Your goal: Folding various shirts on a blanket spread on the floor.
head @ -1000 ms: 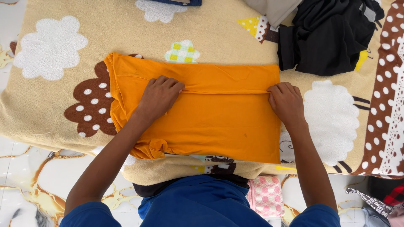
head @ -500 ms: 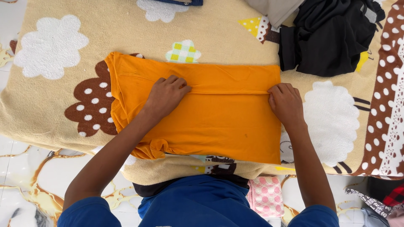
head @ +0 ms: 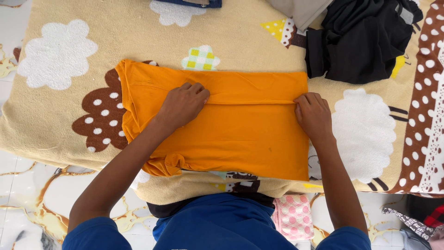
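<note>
An orange garment point(head: 240, 134) lies folded flat on a beige blanket point(head: 115, 37) printed with white sheep and brown dotted shapes. My left hand point(head: 182, 105) rests on the garment left of centre, fingers curled over the edge of a folded layer. My right hand point(head: 313, 115) presses the garment's right edge, fingertips pinching the same fold line. The fold runs straight across between the two hands. The garment's lower left corner is bunched over the blanket's edge.
A heap of black clothing point(head: 363, 39) lies at the far right of the blanket. A grey item point(head: 300, 9) and a dark blue item point(head: 194, 3) sit at the top edge. A pink patterned cloth point(head: 291, 217) and white marbled floor point(head: 27, 199) lie below.
My left hand has slid right and farther up the garment, along the fold. My right hand has barely moved.
</note>
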